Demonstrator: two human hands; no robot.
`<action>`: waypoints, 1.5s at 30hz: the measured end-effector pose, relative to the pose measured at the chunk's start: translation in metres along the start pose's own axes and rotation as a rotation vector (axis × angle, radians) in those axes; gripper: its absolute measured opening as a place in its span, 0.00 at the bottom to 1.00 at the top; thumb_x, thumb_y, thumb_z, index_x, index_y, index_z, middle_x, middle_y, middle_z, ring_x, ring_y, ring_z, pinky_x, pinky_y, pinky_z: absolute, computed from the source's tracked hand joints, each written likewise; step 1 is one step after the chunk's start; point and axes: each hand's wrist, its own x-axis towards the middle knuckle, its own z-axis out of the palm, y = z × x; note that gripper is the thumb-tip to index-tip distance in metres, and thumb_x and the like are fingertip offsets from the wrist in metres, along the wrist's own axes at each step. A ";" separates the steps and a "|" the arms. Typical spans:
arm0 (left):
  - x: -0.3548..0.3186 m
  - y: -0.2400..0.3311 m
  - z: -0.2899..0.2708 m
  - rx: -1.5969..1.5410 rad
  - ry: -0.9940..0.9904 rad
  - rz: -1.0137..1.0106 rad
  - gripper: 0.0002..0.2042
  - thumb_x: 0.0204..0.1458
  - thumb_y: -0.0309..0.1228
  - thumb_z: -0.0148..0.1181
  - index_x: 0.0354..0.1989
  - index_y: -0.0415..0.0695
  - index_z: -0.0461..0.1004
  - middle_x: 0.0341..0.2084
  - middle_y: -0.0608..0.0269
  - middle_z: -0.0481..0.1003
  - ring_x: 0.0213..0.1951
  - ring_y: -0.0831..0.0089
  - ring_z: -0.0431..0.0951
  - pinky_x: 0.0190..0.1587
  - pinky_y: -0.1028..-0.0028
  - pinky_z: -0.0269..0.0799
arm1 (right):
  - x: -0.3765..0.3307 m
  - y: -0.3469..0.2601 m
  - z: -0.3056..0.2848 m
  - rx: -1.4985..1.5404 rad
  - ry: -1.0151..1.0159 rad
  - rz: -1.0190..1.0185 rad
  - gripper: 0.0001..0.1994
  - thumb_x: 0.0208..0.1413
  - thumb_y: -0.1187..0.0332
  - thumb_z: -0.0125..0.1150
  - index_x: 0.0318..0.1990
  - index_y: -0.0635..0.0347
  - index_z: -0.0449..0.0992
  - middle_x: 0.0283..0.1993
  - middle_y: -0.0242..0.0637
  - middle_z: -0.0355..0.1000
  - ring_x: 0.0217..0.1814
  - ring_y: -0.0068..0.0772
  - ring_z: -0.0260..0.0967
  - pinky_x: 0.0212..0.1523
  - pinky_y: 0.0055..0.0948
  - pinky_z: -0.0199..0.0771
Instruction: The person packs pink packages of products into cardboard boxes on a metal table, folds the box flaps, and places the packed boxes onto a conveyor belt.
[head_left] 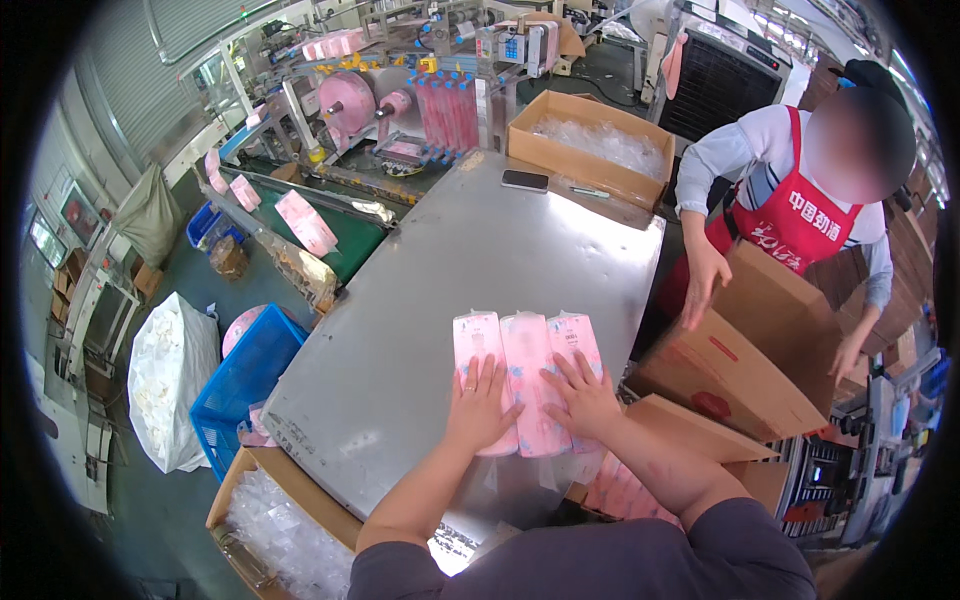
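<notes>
Three long pink tissue packs lie side by side on the grey metal table (440, 270), near its front edge. My left hand (482, 408) rests flat over the left pack (476, 338) and reaches the edge of the middle pack (526, 350). Fingers spread, my right hand (582, 400) lies across the right pack (574, 336), its thumb side over the middle one. Both palms press from above, and neither hand is wrapped round a pack. The lower ends of the outer packs are partly hidden by my hands and wrists.
A co-worker in a red apron (780, 215) handles an open cardboard box (730, 350) at the right. Boxes of clear plastic (600, 145) stand behind and front left. Left are a blue crate (245, 375) and a conveyor (350, 250). A phone (525, 180) lies far back.
</notes>
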 end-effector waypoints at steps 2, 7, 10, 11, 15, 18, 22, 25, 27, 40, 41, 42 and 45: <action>0.003 0.004 0.005 0.039 -0.046 0.012 0.42 0.57 0.57 0.51 0.72 0.39 0.48 0.73 0.49 0.46 0.73 0.45 0.42 0.69 0.38 0.37 | 0.001 0.007 0.003 -0.003 0.029 0.004 0.32 0.60 0.40 0.47 0.70 0.35 0.58 0.78 0.30 0.43 0.81 0.45 0.33 0.68 0.73 0.37; -0.014 0.013 0.008 0.052 -0.078 0.105 0.44 0.54 0.62 0.49 0.71 0.41 0.53 0.71 0.50 0.50 0.73 0.45 0.45 0.67 0.36 0.39 | -0.007 0.004 0.000 -0.022 -0.060 0.061 0.32 0.59 0.39 0.47 0.69 0.38 0.59 0.77 0.29 0.44 0.81 0.45 0.33 0.68 0.76 0.30; 0.002 0.012 -0.006 -0.012 -0.159 0.133 0.44 0.52 0.63 0.53 0.71 0.45 0.53 0.69 0.50 0.53 0.71 0.46 0.48 0.67 0.35 0.38 | -0.011 0.008 -0.003 0.037 -0.070 0.103 0.33 0.59 0.38 0.47 0.69 0.39 0.60 0.77 0.29 0.45 0.80 0.45 0.33 0.68 0.77 0.28; 0.018 0.004 -0.007 -0.001 -0.093 0.122 0.44 0.50 0.63 0.56 0.70 0.47 0.56 0.67 0.50 0.55 0.70 0.47 0.50 0.66 0.33 0.37 | -0.011 0.007 -0.004 0.022 -0.058 0.090 0.34 0.59 0.37 0.47 0.70 0.37 0.58 0.77 0.30 0.45 0.80 0.46 0.34 0.68 0.76 0.28; 0.120 -0.076 -0.014 0.149 0.350 -0.201 0.40 0.52 0.61 0.55 0.69 0.49 0.60 0.69 0.52 0.53 0.72 0.46 0.44 0.66 0.32 0.35 | -0.006 0.005 -0.004 0.002 -0.039 0.063 0.34 0.58 0.37 0.47 0.71 0.32 0.55 0.77 0.29 0.44 0.80 0.46 0.34 0.68 0.76 0.30; 0.177 -0.119 -0.052 0.121 0.278 -0.523 0.35 0.55 0.61 0.50 0.68 0.55 0.61 0.73 0.54 0.44 0.74 0.45 0.37 0.66 0.32 0.37 | -0.006 0.007 -0.004 0.001 -0.052 0.063 0.35 0.58 0.37 0.47 0.72 0.30 0.54 0.77 0.29 0.44 0.80 0.45 0.34 0.69 0.75 0.32; 0.160 -0.172 -0.042 0.072 -0.062 -0.590 0.33 0.57 0.62 0.48 0.64 0.54 0.65 0.75 0.57 0.39 0.74 0.45 0.35 0.64 0.34 0.49 | 0.002 0.001 -0.010 -0.009 -0.061 0.040 0.34 0.58 0.37 0.48 0.71 0.30 0.55 0.77 0.29 0.44 0.80 0.45 0.36 0.69 0.74 0.34; 0.116 -0.134 -0.026 0.025 -0.071 -0.331 0.30 0.57 0.60 0.49 0.57 0.49 0.71 0.73 0.54 0.44 0.73 0.44 0.40 0.64 0.35 0.52 | -0.003 0.013 -0.010 -0.016 -0.035 0.069 0.34 0.58 0.38 0.48 0.71 0.31 0.55 0.77 0.30 0.45 0.80 0.45 0.37 0.68 0.73 0.36; 0.035 -0.156 0.017 0.063 0.098 0.083 0.28 0.58 0.55 0.51 0.56 0.46 0.71 0.71 0.50 0.48 0.71 0.43 0.46 0.65 0.35 0.48 | -0.001 0.007 -0.010 -0.020 -0.017 0.022 0.35 0.58 0.38 0.48 0.71 0.33 0.55 0.77 0.32 0.45 0.79 0.46 0.37 0.68 0.73 0.37; -0.049 -0.015 -0.025 0.163 -0.158 -0.100 0.47 0.56 0.63 0.47 0.71 0.35 0.48 0.73 0.45 0.44 0.74 0.49 0.43 0.70 0.43 0.38 | -0.016 0.009 -0.013 -0.002 -0.136 0.066 0.34 0.61 0.38 0.43 0.73 0.36 0.51 0.78 0.31 0.41 0.81 0.46 0.32 0.69 0.74 0.30; -0.047 -0.013 -0.025 0.157 -0.141 -0.101 0.47 0.54 0.64 0.48 0.70 0.34 0.50 0.72 0.44 0.46 0.73 0.48 0.44 0.70 0.44 0.39 | -0.017 0.009 -0.010 0.003 -0.117 0.065 0.35 0.60 0.39 0.45 0.73 0.36 0.52 0.78 0.31 0.42 0.80 0.47 0.33 0.69 0.74 0.31; -0.044 -0.012 -0.026 0.152 -0.125 -0.102 0.48 0.53 0.65 0.49 0.69 0.33 0.52 0.72 0.43 0.47 0.73 0.47 0.45 0.70 0.44 0.40 | -0.017 0.010 -0.007 0.008 -0.099 0.064 0.35 0.59 0.39 0.47 0.72 0.35 0.53 0.78 0.32 0.43 0.80 0.47 0.34 0.69 0.74 0.32; -0.047 -0.019 -0.015 0.102 -0.067 -0.061 0.49 0.52 0.65 0.51 0.68 0.32 0.55 0.70 0.40 0.50 0.71 0.43 0.48 0.70 0.45 0.42 | -0.017 0.009 -0.006 0.002 -0.092 0.054 0.35 0.59 0.39 0.47 0.72 0.35 0.53 0.78 0.31 0.43 0.80 0.47 0.34 0.69 0.74 0.31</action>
